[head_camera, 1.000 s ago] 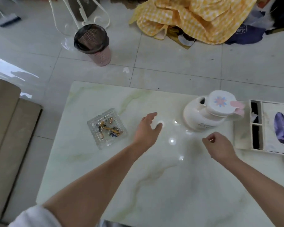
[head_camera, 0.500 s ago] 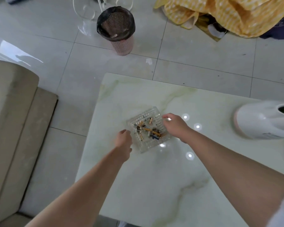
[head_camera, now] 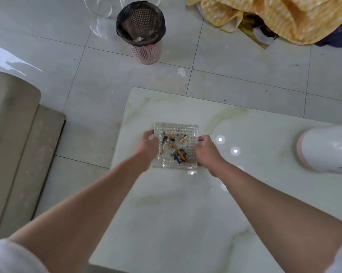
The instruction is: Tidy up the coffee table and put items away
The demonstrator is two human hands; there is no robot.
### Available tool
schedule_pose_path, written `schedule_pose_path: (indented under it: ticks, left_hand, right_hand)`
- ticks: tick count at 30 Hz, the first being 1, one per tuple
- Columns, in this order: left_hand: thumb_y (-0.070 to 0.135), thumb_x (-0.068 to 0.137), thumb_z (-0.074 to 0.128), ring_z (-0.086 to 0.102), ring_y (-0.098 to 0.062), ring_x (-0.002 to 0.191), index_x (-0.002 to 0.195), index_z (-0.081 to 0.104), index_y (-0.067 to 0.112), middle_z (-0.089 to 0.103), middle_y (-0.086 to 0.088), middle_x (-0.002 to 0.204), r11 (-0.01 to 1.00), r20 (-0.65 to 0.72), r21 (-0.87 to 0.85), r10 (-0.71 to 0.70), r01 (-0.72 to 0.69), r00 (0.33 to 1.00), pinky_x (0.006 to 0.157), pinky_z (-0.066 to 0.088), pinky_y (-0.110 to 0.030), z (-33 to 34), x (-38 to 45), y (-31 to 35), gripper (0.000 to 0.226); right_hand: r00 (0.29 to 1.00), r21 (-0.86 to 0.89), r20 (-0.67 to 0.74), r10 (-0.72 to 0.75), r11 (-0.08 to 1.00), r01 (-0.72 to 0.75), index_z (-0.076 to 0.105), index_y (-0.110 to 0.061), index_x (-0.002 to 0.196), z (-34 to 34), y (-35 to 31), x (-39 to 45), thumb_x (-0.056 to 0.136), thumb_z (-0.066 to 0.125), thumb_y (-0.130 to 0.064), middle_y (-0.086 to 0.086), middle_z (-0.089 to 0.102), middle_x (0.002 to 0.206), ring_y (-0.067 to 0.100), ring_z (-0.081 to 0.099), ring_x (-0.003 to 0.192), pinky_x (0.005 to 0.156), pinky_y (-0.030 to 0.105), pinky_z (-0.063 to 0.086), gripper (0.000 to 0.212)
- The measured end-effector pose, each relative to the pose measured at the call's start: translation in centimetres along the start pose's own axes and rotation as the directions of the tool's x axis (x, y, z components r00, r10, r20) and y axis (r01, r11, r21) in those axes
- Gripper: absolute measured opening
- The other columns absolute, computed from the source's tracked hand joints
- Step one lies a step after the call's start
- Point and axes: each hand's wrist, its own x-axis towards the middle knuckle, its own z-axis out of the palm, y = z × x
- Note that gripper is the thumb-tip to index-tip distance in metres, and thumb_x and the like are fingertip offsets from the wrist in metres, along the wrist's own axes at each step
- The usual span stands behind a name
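You are gripping the square clear glass ashtray [head_camera: 176, 146] with both hands: your left hand [head_camera: 147, 147] is clasping its left side and your right hand [head_camera: 206, 152] its right side. The ashtray, littered with cigarette butts [head_camera: 174, 147], is sitting near the far-left corner of the pale green-veined marble coffee table [head_camera: 186, 213].

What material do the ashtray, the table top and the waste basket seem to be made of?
Ashtray: clear pressed glass, probably; see-through with a bumpy moulded pattern.
Table top: polished marble or a look-alike; pale with green veins, and glossy, mirroring lights.
Waste basket: pink plastic, likely; perforated wall, lined with a black bag.
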Motion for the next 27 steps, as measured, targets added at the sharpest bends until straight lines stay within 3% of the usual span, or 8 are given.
schedule_pose_path:
  ticks: [3, 9, 13, 18, 21, 23, 25, 27]
  left_hand:
    - [0.013, 0.098, 0.040, 0.049, -0.017, 0.067, 0.141, 0.045, 0.033, 0.059, -0.004, 0.086, 0.998, -0.019, 0.051, 0.024, -0.023, 1.000, 0.062, 0.043, -0.029, -2.3, 1.9, 2.7, 0.048]
    - [0.005, 0.097, 0.045, 0.056, -0.026, 0.113, 0.144, 0.048, 0.033, 0.059, -0.009, 0.130, 0.999, 0.014, 0.037, 0.024, -0.024, 1.000, 0.102, 0.047, -0.044, -5.4, 5.1, 7.4, 0.055]
    - [0.012, 0.096, 0.048, 0.048, -0.021, 0.105, 0.145, 0.045, 0.026, 0.048, 0.000, 0.119, 0.986, 0.076, 0.143, 0.078, -0.088, 0.994, 0.088, 0.046, -0.040, -6.7, 5.7, 8.1, 0.051]
    - [0.014, 0.099, 0.050, 0.057, -0.016, 0.088, 0.142, 0.049, 0.032, 0.059, 0.005, 0.105, 0.999, 0.008, -0.028, -0.018, 0.018, 1.000, 0.078, 0.046, -0.034, -7.0, 5.4, 7.8, 0.046]
    - [0.019, 0.103, 0.045, 0.055, -0.020, 0.117, 0.146, 0.045, 0.024, 0.057, 0.001, 0.132, 0.992, -0.146, -0.105, 0.052, -0.068, 0.988, 0.085, 0.047, -0.030, -6.2, 4.8, 7.6, 0.044]
    - [0.019, 0.100, 0.049, 0.053, -0.020, 0.110, 0.148, 0.044, 0.018, 0.055, -0.009, 0.139, 0.993, -0.192, -0.071, 0.080, -0.095, 0.978, 0.082, 0.042, -0.028, -5.5, 4.5, 7.3, 0.048]
    - [0.024, 0.096, 0.052, 0.050, -0.021, 0.091, 0.145, 0.045, 0.010, 0.058, -0.020, 0.135, 0.997, -0.260, 0.030, 0.079, -0.074, 0.962, 0.071, 0.039, -0.029, -5.2, 3.8, 5.7, 0.052]
    - [0.030, 0.094, 0.051, 0.060, -0.026, 0.094, 0.138, 0.049, 0.010, 0.063, -0.020, 0.125, 0.990, -0.333, 0.115, 0.118, -0.084, 0.936, 0.066, 0.041, -0.029, -5.0, 2.1, 3.9, 0.049]
  right_hand:
    - [0.999, 0.100, -0.012, -0.030, 0.995, 0.031, 0.042, -0.021, 0.137, 1.7, -2.6, 0.9, 0.099, 0.044, -0.022, 0.007, 0.061, 0.111, 0.022, 0.058, 0.078, 0.069, 0.038, 0.052, 0.038]
    - [1.000, 0.244, 0.003, -0.028, 0.969, 0.027, 0.041, -0.025, 0.142, 3.1, -7.0, 3.1, 0.094, 0.048, -0.021, 0.002, 0.058, 0.103, 0.016, 0.053, 0.074, 0.072, 0.035, 0.048, 0.049]
    - [0.999, 0.295, 0.027, -0.028, 0.955, 0.019, 0.036, -0.030, 0.147, 3.8, -7.7, 3.5, 0.094, 0.048, -0.027, -0.009, 0.053, 0.089, 0.012, 0.052, 0.076, 0.073, 0.033, 0.048, 0.055]
    - [0.997, 0.235, 0.074, -0.013, 0.972, -0.005, 0.028, -0.033, 0.149, 4.0, -8.1, 3.7, 0.093, 0.049, -0.029, -0.001, 0.057, 0.085, 0.015, 0.051, 0.071, 0.069, 0.032, 0.045, 0.060]
    - [0.982, 0.183, 0.189, -0.010, 0.983, -0.025, 0.017, -0.033, 0.155, 3.2, -8.4, 3.6, 0.094, 0.049, -0.033, 0.006, 0.055, 0.129, 0.022, 0.052, 0.103, 0.095, 0.040, 0.046, 0.068]
    - [0.969, 0.151, 0.245, 0.010, 0.987, -0.048, 0.009, -0.032, 0.157, 2.6, -7.8, 2.8, 0.095, 0.049, -0.039, 0.005, 0.031, 0.157, 0.030, 0.040, 0.132, 0.111, 0.047, 0.034, 0.075]
    - [0.963, 0.108, 0.265, 0.043, 0.991, -0.074, 0.008, -0.029, 0.158, 2.0, -6.3, 1.6, 0.094, 0.050, -0.044, 0.005, 0.022, 0.162, 0.033, 0.032, 0.141, 0.111, 0.043, 0.031, 0.078]
    - [0.970, 0.053, 0.230, 0.077, 0.994, -0.092, 0.013, -0.024, 0.158, 1.1, -4.5, -0.5, 0.095, 0.049, -0.045, 0.005, 0.023, 0.162, 0.031, 0.033, 0.142, 0.105, 0.038, 0.031, 0.076]
